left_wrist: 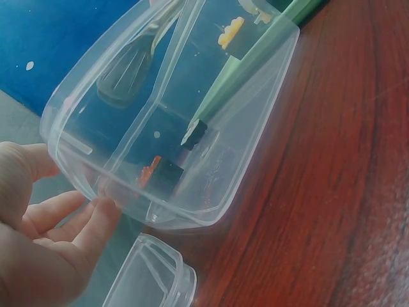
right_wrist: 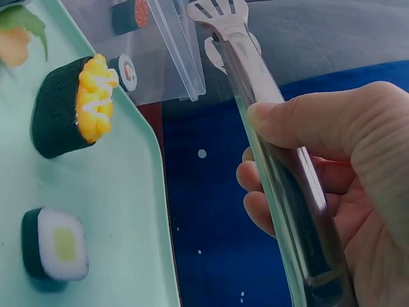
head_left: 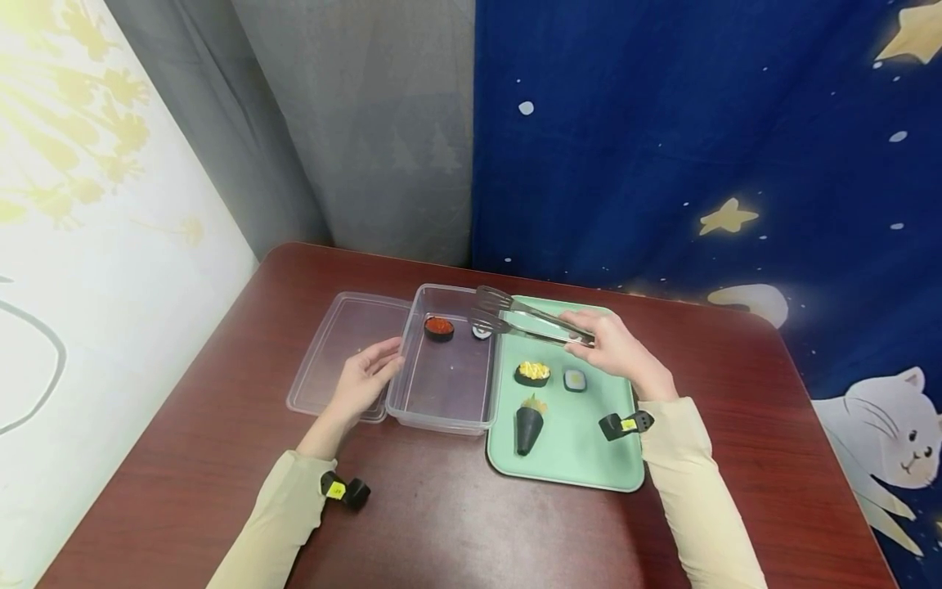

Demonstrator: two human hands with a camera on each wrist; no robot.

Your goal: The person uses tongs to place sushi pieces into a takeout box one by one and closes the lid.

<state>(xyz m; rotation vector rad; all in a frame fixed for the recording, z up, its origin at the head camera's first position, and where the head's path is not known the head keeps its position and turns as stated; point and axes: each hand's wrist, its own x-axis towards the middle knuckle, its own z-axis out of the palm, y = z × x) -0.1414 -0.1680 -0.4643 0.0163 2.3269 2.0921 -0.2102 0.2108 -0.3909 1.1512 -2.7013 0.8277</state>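
My right hand [head_left: 607, 343] grips metal tongs [right_wrist: 281, 173], thumb on one arm and fingers on the other side. Their slotted ends are parted and reach over the right wall of a clear plastic container [head_left: 441, 425]. Inside the container sit a roe sushi [head_left: 439, 329] and a small white-and-black sushi roll [right_wrist: 128, 72], which the tongs partly cover in the head view. My left hand [head_left: 364, 380] touches the container's left wall, its fingers loosely extended at the rim [left_wrist: 54, 150].
On the green tray [head_left: 589, 466], right of the container, lie a corn-topped sushi [head_left: 532, 374], a square sushi roll [head_left: 575, 379] and a cone hand roll [head_left: 528, 429]. A clear lid [head_left: 324, 368] lies left of the container on the brown table [head_left: 427, 507]. Curtains hang behind.
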